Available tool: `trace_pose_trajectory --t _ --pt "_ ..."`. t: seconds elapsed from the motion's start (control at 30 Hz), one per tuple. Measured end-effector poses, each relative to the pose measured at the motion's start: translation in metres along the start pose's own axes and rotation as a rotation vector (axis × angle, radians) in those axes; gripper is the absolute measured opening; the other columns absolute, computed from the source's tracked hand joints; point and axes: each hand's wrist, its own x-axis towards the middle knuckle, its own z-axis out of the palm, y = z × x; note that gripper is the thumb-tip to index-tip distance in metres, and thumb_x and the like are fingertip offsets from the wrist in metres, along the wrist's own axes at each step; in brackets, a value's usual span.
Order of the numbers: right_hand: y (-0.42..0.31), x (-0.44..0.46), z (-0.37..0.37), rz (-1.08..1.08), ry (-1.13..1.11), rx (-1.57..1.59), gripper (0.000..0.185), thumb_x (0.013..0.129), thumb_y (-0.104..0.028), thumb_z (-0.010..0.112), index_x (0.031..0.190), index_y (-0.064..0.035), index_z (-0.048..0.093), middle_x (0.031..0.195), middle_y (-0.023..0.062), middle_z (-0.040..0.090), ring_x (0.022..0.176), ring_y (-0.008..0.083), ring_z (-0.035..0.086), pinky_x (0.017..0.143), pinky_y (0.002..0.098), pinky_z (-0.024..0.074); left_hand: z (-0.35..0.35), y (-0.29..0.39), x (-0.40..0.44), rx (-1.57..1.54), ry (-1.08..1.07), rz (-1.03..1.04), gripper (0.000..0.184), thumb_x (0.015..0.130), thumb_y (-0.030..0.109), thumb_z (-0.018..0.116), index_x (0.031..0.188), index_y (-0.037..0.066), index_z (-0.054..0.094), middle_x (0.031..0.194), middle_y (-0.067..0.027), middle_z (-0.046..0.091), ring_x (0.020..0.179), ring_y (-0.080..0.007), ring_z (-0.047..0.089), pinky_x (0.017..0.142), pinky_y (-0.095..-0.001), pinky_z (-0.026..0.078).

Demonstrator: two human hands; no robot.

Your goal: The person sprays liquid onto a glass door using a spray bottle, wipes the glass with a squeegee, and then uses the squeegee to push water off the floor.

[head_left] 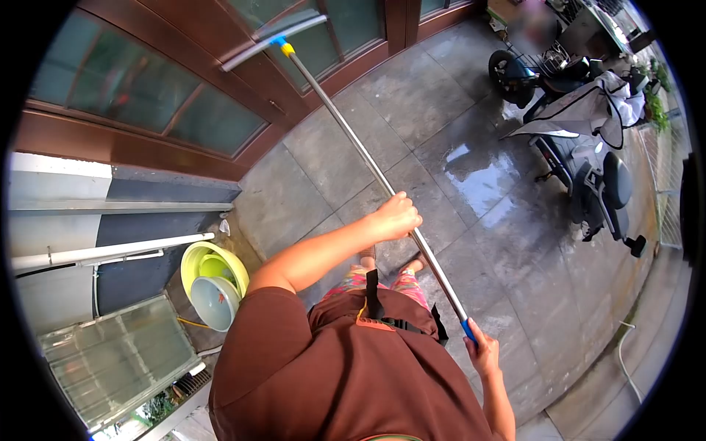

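A long-handled squeegee (351, 136) slants across the view, with a silver pole and a blue-and-yellow joint below its wide head. That head (254, 53) lies against or just in front of the brown-framed glass door (198, 95); contact is hard to make out. Wrapped round the middle of the pole is my left hand (397, 217). Lower down, my right hand (483, 350) grips the pole's blue end, close to my right side.
Yellow-green and grey basins (215, 303) stand by the wall at left, near white pipes (110, 252). Wet grey tiles (482, 176) reflect light on my right. Beyond them are parked scooters (581, 162), one partly draped with a cover. A hose (625, 360) lies near the right edge.
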Motion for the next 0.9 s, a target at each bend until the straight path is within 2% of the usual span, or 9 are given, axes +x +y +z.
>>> trace_pose_trajectory --t 0.1,0.2,0.27,0.4,0.57,0.67,0.7,0.8,0.9 --pt "0.008 -0.017 0.009 -0.074 0.113 -0.023 0.053 0.080 -0.005 0.070 0.131 -0.0097 0.056 0.083 0.0185 0.068 0.066 0.0336 0.066 0.060 0.0370 0.0517 -0.044 0.018 -0.008 0.070 0.170 0.068 0.006 0.069 0.018 0.067 0.068 0.014 0.064 0.069 -0.0019 0.064 0.076 -0.0204 0.062 0.073 -0.0355 0.042" --pt "0.001 -0.011 0.024 -0.178 0.324 0.007 0.055 0.074 -0.007 0.074 0.127 -0.0126 0.059 0.068 0.0114 0.058 0.056 0.0299 0.059 0.051 0.0385 0.0470 -0.096 0.023 -0.013 0.189 0.364 0.074 0.007 0.068 0.016 0.064 0.064 0.012 0.059 0.064 -0.0012 0.059 0.071 -0.0196 0.058 0.073 -0.0339 0.042" --pt "-0.007 0.006 0.035 -0.224 0.384 0.035 0.052 0.075 -0.004 0.073 0.125 -0.0113 0.059 0.070 0.0125 0.059 0.057 0.0300 0.059 0.052 0.0381 0.0474 -0.128 0.018 -0.012 0.222 0.520 0.088 0.010 0.066 0.016 0.063 0.062 0.012 0.055 0.062 -0.0006 0.055 0.069 -0.0188 0.056 0.075 -0.0337 0.043" --pt "-0.030 0.051 0.039 -0.263 0.446 0.043 0.050 0.076 -0.003 0.073 0.123 -0.0081 0.059 0.081 0.0158 0.065 0.065 0.0319 0.064 0.057 0.0381 0.0509 -0.165 -0.006 -0.012 0.288 0.585 0.087 0.011 0.066 0.015 0.063 0.059 0.012 0.055 0.063 -0.0003 0.056 0.071 -0.0185 0.057 0.078 -0.0332 0.044" --pt "-0.011 0.058 0.066 -0.176 0.425 0.037 0.055 0.078 -0.007 0.074 0.130 -0.0101 0.056 0.085 0.0164 0.067 0.068 0.0328 0.066 0.060 0.0392 0.0526 -0.096 -0.025 0.015 0.217 0.504 0.132 0.008 0.065 0.014 0.065 0.063 0.013 0.057 0.064 -0.0011 0.057 0.073 -0.0197 0.058 0.079 -0.0336 0.044" --pt "0.001 0.041 0.081 -0.030 0.293 0.003 0.061 0.077 -0.010 0.076 0.134 -0.0180 0.055 0.077 0.0147 0.066 0.065 0.0318 0.065 0.058 0.0397 0.0519 -0.037 -0.038 0.031 0.104 0.409 0.139 0.010 0.063 0.015 0.068 0.064 0.014 0.058 0.066 -0.0011 0.059 0.077 -0.0207 0.058 0.080 -0.0354 0.044" --pt "0.000 0.040 0.089 -0.031 0.341 0.005 0.062 0.078 -0.013 0.076 0.135 -0.0235 0.055 0.073 0.0130 0.065 0.062 0.0316 0.065 0.057 0.0403 0.0515 -0.014 -0.044 0.035 0.066 0.366 0.143 0.011 0.062 0.015 0.069 0.064 0.014 0.058 0.067 -0.0011 0.059 0.078 -0.0210 0.059 0.081 -0.0361 0.044" --pt "-0.022 0.047 0.084 0.043 0.206 -0.103 0.060 0.081 -0.021 0.073 0.136 -0.0307 0.052 0.072 0.0127 0.066 0.060 0.0337 0.065 0.054 0.0437 0.0510 0.069 -0.076 0.041 -0.028 0.237 0.070 0.012 0.060 0.016 0.071 0.067 0.014 0.061 0.073 -0.0002 0.062 0.085 -0.0224 0.059 0.084 -0.0390 0.044" --pt "-0.044 0.078 0.082 0.109 0.137 -0.066 0.057 0.083 -0.025 0.071 0.136 -0.0324 0.051 0.072 0.0144 0.065 0.062 0.0356 0.065 0.055 0.0461 0.0507 0.121 -0.108 0.038 -0.021 -0.022 -0.056 0.010 0.066 0.017 0.071 0.074 0.015 0.066 0.080 -0.0009 0.066 0.092 -0.0224 0.059 0.091 -0.0407 0.042"
